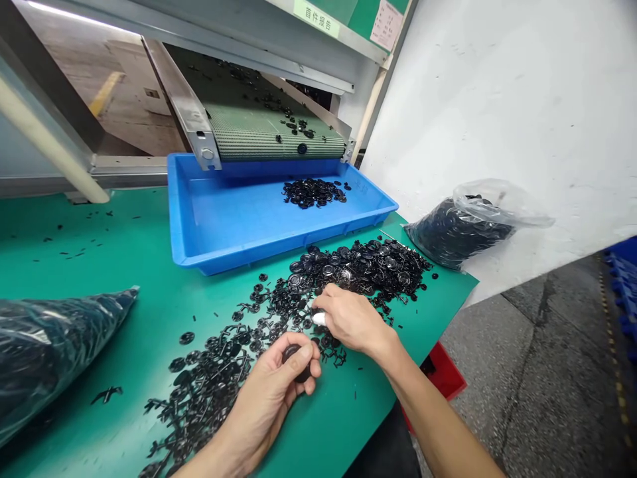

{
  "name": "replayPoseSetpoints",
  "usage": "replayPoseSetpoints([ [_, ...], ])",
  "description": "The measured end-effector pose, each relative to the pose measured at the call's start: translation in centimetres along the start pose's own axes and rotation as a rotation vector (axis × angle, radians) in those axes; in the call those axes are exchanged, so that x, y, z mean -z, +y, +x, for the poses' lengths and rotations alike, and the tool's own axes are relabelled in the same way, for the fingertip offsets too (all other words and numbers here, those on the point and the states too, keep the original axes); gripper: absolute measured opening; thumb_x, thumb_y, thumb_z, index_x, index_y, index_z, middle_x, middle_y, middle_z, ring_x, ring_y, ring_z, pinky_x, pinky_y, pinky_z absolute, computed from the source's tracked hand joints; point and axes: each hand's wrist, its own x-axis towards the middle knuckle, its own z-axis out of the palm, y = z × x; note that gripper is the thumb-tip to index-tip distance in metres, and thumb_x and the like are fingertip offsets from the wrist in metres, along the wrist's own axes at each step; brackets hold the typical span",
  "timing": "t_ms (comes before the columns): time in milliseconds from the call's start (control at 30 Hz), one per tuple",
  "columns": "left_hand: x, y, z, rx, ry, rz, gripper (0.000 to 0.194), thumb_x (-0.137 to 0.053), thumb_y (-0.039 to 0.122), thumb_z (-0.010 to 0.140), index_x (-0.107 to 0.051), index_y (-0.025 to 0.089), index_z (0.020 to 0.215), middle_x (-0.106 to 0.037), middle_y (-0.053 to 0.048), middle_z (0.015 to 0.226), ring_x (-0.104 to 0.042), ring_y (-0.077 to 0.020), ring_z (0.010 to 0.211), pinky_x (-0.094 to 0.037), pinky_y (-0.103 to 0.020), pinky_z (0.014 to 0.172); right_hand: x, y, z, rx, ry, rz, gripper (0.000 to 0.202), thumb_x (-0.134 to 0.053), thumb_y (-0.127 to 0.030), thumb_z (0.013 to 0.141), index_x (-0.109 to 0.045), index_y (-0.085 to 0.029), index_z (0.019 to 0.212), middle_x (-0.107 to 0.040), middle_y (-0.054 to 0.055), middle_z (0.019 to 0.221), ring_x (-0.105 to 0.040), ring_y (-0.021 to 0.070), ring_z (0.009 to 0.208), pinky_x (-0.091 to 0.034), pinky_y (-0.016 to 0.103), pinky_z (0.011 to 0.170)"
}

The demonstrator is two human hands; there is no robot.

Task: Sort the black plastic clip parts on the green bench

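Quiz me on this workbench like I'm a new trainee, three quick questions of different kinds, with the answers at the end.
1. True or false: the blue tray sits below the end of the green conveyor belt.
2. What does the left hand hold?
A) a sheet of paper
B) a round black part
C) a clear plastic bag
3. Fill in the blank: the bin below the right-hand edge of the green table is ____.

Key: 1 true; 2 B; 3 red.

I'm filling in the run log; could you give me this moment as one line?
left hand: holds black disc | right hand: at black parts pile | blue tray: behind pile
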Motion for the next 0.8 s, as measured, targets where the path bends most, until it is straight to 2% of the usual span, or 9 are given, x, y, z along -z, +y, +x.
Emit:
replayPoseSetpoints([
  [133, -0.1, 0.0, 0.0, -0.018, 0.012, 0.008, 0.017, -0.068, 0.034, 0.085, -0.061, 0.018, 0.082, -0.062, 0.000, 0.070, -0.050, -0.0101, 0.061, -0.041, -0.022, 0.058, -0.6, 0.4, 0.1, 0.010, 0.056, 0.116, 0.020, -0.047, -0.012, 0.085, -0.059, -0.020, 0.099, -0.058, 0.004, 0.099, -0.056, 0.0162, 0.079, -0.039, 0.027, 0.066],
  [233, -0.1, -0.1, 0.0, -0.040, 0.033, -0.011, 0.017, -0.068, 0.035, 0.085, -0.062, 0.019, 0.084, -0.062, 0.000, 0.073, -0.050, -0.0106, 0.064, -0.042, -0.022, 0.059, -0.6, 0.7, -0.4, 0.006, 0.153, 0.248, 0.014, -0.051, -0.013, 0.082, -0.058, -0.020, 0.091, -0.059, -0.001, 0.088, -0.051, 0.0134, 0.070, -0.036, 0.025, 0.063],
  [300, -0.2, -0.1, -0.1, -0.056, 0.058, -0.029, 0.018, -0.068, 0.036, 0.085, -0.063, 0.019, 0.087, -0.062, 0.000, 0.078, -0.051, -0.0109, 0.067, -0.043, -0.023, 0.060, -0.6, 0.7, -0.8, -0.012, 0.254, 0.380, 0.015, -0.051, -0.011, 0.082, -0.059, -0.021, 0.090, -0.060, -0.003, 0.082, -0.050, 0.0119, 0.066, -0.036, 0.024, 0.061],
  [400, -0.3, 0.0, -0.2, -0.068, 0.106, -0.035, 0.023, -0.068, 0.038, 0.084, -0.063, 0.020, 0.097, -0.062, -0.001, 0.088, -0.051, -0.0112, 0.069, -0.043, -0.023, 0.058, -1.2, 0.1, -1.5, -0.036, 0.403, 0.634, 0.023, -0.051, -0.011, 0.083, -0.065, -0.022, 0.099, -0.065, -0.002, 0.084, -0.056, 0.0118, 0.070, -0.040, 0.023, 0.064],
  [500, -0.3, 0.0, -0.1, -0.070, 0.095, -0.001, 0.026, -0.066, 0.040, 0.086, -0.062, 0.020, 0.102, -0.061, -0.001, 0.083, -0.050, -0.0112, 0.067, -0.041, -0.023, 0.057, -2.3, -1.3, -2.5, -0.055, 0.461, 0.821, 0.026, -0.052, -0.009, 0.081, -0.069, -0.022, 0.096, -0.068, -0.002, 0.085, -0.060, 0.0115, 0.073, -0.044, 0.022, 0.065],
  [633, -0.2, 0.0, 0.1, -0.077, 0.103, 0.095, 0.025, -0.068, 0.042, 0.083, -0.062, 0.018, 0.087, -0.052, 0.005, 0.061, -0.039, -0.0083, 0.052, -0.033, -0.020, 0.050, -3.4, -3.1, -4.0, -0.093, 0.425, 0.832, 0.029, -0.052, -0.006, 0.077, -0.070, -0.022, 0.093, -0.068, -0.001, 0.085, -0.061, 0.0109, 0.071, -0.046, 0.021, 0.066],
  [800, -0.6, 0.1, -0.6, -0.051, 0.115, 0.399, 0.033, -0.061, 0.053, 0.083, -0.057, 0.021, 0.079, -0.051, 0.006, 0.051, -0.033, -0.0088, 0.044, -0.026, -0.020, 0.045, -2.4, -2.9, -5.6, -0.123, 0.210, 0.758, 0.030, -0.051, -0.006, 0.075, -0.063, -0.023, 0.097, -0.068, -0.003, 0.081, -0.062, 0.0128, 0.072, -0.045, 0.021, 0.065],
])
